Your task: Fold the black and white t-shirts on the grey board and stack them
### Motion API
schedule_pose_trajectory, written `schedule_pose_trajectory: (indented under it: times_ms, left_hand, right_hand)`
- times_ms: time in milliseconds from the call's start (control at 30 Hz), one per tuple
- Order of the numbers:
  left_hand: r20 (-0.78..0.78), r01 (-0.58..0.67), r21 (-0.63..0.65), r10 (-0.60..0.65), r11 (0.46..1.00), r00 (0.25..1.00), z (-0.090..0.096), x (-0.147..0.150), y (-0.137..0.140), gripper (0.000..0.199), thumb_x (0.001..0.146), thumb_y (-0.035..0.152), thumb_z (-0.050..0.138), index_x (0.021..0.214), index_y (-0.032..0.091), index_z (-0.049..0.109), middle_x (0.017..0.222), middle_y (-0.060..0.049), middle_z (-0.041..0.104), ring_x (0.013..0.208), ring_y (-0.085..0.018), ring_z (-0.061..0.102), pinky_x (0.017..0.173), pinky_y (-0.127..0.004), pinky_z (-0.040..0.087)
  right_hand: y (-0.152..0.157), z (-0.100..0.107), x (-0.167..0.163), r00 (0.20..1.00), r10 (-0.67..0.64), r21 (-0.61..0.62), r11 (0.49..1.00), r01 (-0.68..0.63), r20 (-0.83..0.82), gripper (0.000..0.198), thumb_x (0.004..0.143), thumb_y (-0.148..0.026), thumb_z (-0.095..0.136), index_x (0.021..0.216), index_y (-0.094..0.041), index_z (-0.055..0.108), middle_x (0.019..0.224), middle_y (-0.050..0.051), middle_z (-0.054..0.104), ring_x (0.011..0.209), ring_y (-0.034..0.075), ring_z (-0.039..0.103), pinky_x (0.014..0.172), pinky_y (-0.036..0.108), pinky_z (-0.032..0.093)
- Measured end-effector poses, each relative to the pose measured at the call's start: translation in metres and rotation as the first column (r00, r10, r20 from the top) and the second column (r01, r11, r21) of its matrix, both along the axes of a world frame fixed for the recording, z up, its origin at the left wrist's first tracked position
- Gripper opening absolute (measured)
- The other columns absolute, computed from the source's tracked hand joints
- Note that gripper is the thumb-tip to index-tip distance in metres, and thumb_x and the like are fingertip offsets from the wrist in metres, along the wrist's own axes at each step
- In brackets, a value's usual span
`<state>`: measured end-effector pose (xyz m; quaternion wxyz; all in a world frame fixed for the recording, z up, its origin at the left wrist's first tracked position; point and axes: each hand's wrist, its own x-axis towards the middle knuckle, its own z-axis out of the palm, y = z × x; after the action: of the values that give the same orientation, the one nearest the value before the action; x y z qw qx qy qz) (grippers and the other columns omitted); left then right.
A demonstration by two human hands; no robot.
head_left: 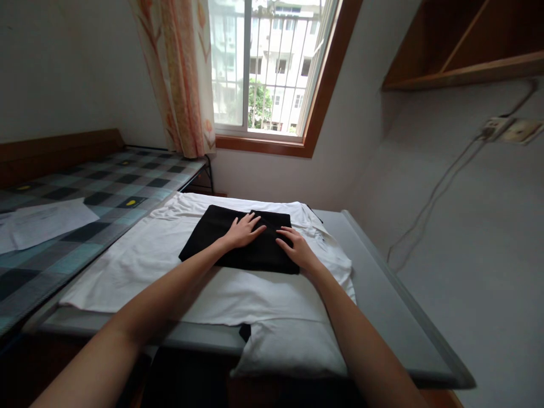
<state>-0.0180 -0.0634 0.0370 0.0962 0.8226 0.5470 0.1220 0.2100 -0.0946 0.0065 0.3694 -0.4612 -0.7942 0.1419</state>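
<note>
A black folded cloth (pixel 238 255), probably a garment, lies flat in the middle of the table. Under it a white T-shirt (pixel 140 277) is spread out, with one part hanging over the near edge. My left hand (pixel 243 230) rests flat on the black cloth near its centre, fingers apart. On the cloth's right side lies my right hand (pixel 297 248), its fingers stretched out and touching the fabric. Neither hand grips anything. A small dark piece (pixel 245 332) shows by the white shirt at the front edge; I cannot make out what it is.
The grey table (pixel 382 294) reaches to the wall on the right. At left stands a bed with a checked cover (pixel 140 175), papers (pixel 51 224) lying on it. Behind are a curtain (pixel 182 73) and a window (pixel 272 73). Cables hang from a wall socket (pixel 495 129) below a wooden shelf (pixel 467 79).
</note>
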Motion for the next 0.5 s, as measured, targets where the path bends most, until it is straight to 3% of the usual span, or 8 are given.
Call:
schedule_pose_trajectory:
  times_ms: [133, 233, 333, 400, 500]
  left_hand:
    - [0.088, -0.115, 0.194, 0.099, 0.974, 0.991, 0.007, -0.040, -0.003, 0.050, 0.094, 0.051, 0.042, 0.131, 0.021, 0.057, 0.141, -0.009, 0.053, 0.130, -0.027, 0.048, 0.107, -0.040, 0.038]
    - [0.055, -0.212, 0.228, 0.204, 0.950, 0.977, 0.009, -0.081, -0.005, 0.038, 0.088, 0.045, 0.052, 0.114, 0.022, 0.066, 0.121, -0.009, 0.065, 0.114, -0.027, 0.057, 0.101, -0.040, 0.043]
    - [0.086, -0.378, 0.242, 0.369, 0.893, 0.926, 0.005, -0.119, -0.005, 0.038, 0.086, 0.044, 0.051, 0.110, 0.020, 0.067, 0.113, -0.011, 0.066, 0.107, -0.027, 0.060, 0.096, -0.038, 0.046]
    - [0.141, -0.476, 0.195, 0.456, 0.858, 0.879, 0.000, -0.138, -0.005, 0.042, 0.085, 0.046, 0.051, 0.113, 0.019, 0.066, 0.109, -0.011, 0.067, 0.103, -0.027, 0.063, 0.089, -0.035, 0.049]
    - [0.181, -0.552, 0.011, 0.541, 0.834, 0.821, -0.006, -0.156, -0.004, 0.046, 0.083, 0.053, 0.052, 0.109, 0.017, 0.066, 0.097, -0.010, 0.071, 0.092, -0.026, 0.067, 0.079, -0.033, 0.051]
  right_hand:
    - [0.007, -0.002, 0.005, 0.978, -0.176, 0.042, 0.982, 0.182, -0.114, 0.043, 0.089, -0.048, 0.051, 0.114, -0.017, 0.068, 0.119, 0.016, 0.064, 0.112, 0.028, 0.060, 0.099, 0.045, 0.046]
    - [0.009, -0.004, 0.009, 0.946, -0.305, -0.058, 0.952, 0.300, -0.110, 0.045, 0.088, -0.049, 0.051, 0.114, -0.015, 0.066, 0.108, 0.015, 0.067, 0.093, 0.025, 0.065, 0.085, 0.041, 0.052]
    - [0.009, -0.004, 0.009, 0.925, -0.379, -0.176, 0.914, 0.367, -0.040, 0.047, 0.087, -0.050, 0.051, 0.116, -0.016, 0.065, 0.090, 0.010, 0.070, 0.083, 0.024, 0.066, 0.079, 0.038, 0.051]
    - [0.010, -0.002, 0.008, 0.912, -0.410, -0.239, 0.887, 0.396, -0.010, 0.050, 0.088, -0.052, 0.051, 0.118, -0.016, 0.064, 0.085, 0.009, 0.071, 0.082, 0.023, 0.067, 0.078, 0.036, 0.051]
    - [0.012, 0.000, 0.008, 0.896, -0.443, -0.315, 0.850, 0.423, 0.008, 0.052, 0.087, -0.057, 0.050, 0.112, -0.015, 0.067, 0.086, 0.010, 0.072, 0.084, 0.025, 0.068, 0.078, 0.036, 0.051]
